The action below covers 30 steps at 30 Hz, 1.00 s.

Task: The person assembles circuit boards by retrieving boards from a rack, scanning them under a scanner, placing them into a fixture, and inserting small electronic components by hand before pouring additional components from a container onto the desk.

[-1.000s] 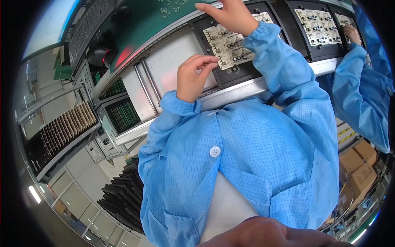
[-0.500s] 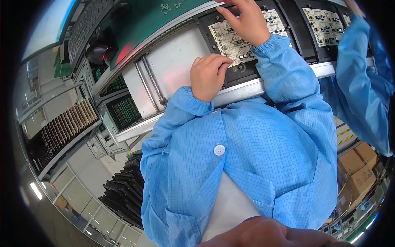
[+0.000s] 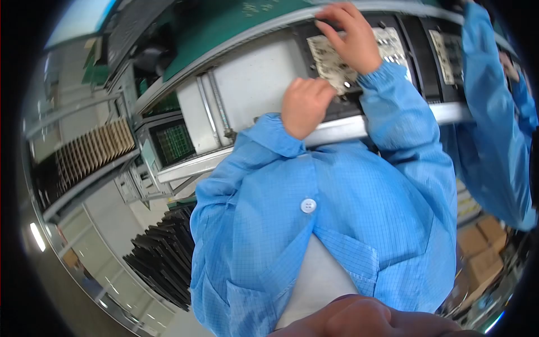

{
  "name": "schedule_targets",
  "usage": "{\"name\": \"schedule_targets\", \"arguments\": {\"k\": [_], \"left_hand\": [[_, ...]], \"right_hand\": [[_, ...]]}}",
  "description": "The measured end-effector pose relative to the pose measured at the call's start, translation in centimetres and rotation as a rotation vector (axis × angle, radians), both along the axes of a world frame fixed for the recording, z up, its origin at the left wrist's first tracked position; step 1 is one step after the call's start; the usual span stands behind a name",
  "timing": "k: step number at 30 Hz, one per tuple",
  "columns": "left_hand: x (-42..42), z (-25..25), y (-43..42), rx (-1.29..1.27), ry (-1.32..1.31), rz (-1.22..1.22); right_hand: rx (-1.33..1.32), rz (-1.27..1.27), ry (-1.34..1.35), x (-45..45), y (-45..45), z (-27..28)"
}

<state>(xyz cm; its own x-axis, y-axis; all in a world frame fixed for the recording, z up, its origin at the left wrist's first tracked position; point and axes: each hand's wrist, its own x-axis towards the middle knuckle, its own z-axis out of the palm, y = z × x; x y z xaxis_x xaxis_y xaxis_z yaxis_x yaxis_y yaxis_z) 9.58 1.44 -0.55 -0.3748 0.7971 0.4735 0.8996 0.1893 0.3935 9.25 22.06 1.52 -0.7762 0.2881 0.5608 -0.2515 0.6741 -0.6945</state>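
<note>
A pale circuit board (image 3: 327, 58) with small dark components sits in a black carrier (image 3: 304, 40) on the rail line, blurred by motion. My left hand (image 3: 307, 106) is at the board's near left corner, its fingers curled together and the thumb side against the edge. Whatever those fingertips hold is hidden. Above the board's far part is my right hand (image 3: 355, 42), palm down, with thumb and fingers apart and nothing visible between them. It covers the board's middle.
A second board (image 3: 443, 56) lies to the right, partly behind a co-worker's blue sleeve (image 3: 480, 62). A metal rail (image 3: 337, 130) runs along the near side. Left are a white plate (image 3: 255, 78), a threaded rod (image 3: 219, 106), a rack of boards (image 3: 95, 154) and stacked black carriers (image 3: 160, 258).
The whole view has shifted, so boards and hands appear further right. My hands stay close to the same board. The co-worker's sleeve now covers more of the second board.
</note>
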Motion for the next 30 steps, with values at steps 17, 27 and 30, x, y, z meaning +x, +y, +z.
{"name": "schedule_targets", "arguments": {"k": [17, 27, 30], "left_hand": [[12.1, 16.8, -41.8, -0.276, 0.835, 1.629], [18.6, 18.6, -54.6, -0.386, 0.881, 2.073], [16.3, 19.3, -54.7, -0.43, 0.922, 2.095]], "right_hand": [[0.178, 0.29, -0.184, 0.8, 0.8, -1.9], [0.121, 0.273, -0.263, 0.7, -0.2, -1.8], [0.127, 0.267, -0.23, 0.4, -0.2, -1.8]]}}
